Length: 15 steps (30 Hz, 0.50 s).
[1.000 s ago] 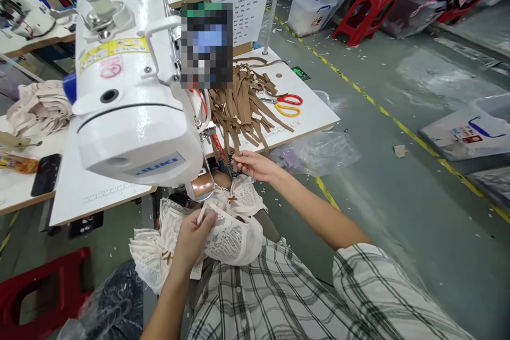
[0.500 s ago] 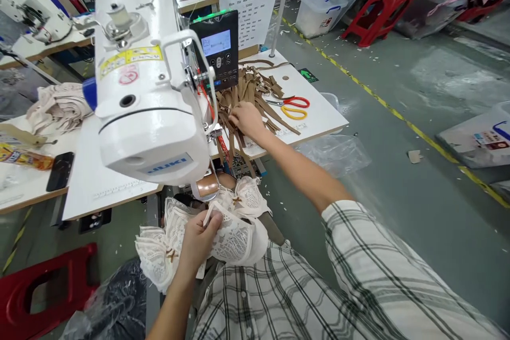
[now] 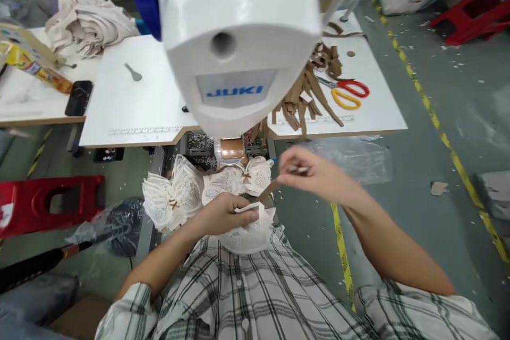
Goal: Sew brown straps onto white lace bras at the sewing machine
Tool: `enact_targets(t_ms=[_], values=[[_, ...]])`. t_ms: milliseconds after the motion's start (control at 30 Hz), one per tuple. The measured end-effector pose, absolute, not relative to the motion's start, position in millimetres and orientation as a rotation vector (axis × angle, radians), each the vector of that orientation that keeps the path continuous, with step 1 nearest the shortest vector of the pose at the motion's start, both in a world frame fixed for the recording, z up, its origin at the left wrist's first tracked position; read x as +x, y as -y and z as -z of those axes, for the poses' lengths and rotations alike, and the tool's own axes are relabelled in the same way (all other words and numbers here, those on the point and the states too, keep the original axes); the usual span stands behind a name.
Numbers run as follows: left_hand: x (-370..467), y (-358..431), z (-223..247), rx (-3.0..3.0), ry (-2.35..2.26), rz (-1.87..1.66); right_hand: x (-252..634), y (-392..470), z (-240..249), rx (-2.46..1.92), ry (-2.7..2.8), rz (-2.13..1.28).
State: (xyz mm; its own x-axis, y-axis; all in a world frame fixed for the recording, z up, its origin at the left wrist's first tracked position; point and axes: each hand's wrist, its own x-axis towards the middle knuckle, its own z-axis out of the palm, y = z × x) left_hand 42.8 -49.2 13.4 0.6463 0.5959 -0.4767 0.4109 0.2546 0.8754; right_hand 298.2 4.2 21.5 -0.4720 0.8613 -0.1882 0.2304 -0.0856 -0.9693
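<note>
My left hand pinches the edge of a white lace bra in front of my shirt. Its other lace cups hang over the machine's front, with small brown bows on them. Above and to the right, my right hand is closed on the end of a brown strap, which runs down to the bra edge by my left thumb. Whether the strap touches the bra there, I cannot tell. A pile of brown straps lies on the table at the right.
A white JUKI sewing machine head stands just beyond my hands. Scissors with red and yellow handles lie on the white table. Folded beige fabric and a phone are at left; a red stool stands below.
My right hand has come from the strap pile toward my left hand, bringing a brown strap. The left hand still grips the bra. The view has tilted down and shifted.
</note>
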Motion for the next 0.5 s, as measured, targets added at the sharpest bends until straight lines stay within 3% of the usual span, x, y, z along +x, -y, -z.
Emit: enact_targets(t_ms=[200, 367, 500], values=[[14.4, 40.3, 2.5, 1.214, -0.945, -0.243, 331.8, -35.1, 41.0, -1.019, 0.528, -1.686], [24.6, 32.7, 5.5, 1.142, -1.047, -0.348, 257.4, 18.7, 68.1, -0.862, 0.380, -2.338], [34.4, 32.7, 6.4, 1.179, -1.124, -0.369, 209.5, 39.1, 68.6, -1.000, 0.456, -2.309]])
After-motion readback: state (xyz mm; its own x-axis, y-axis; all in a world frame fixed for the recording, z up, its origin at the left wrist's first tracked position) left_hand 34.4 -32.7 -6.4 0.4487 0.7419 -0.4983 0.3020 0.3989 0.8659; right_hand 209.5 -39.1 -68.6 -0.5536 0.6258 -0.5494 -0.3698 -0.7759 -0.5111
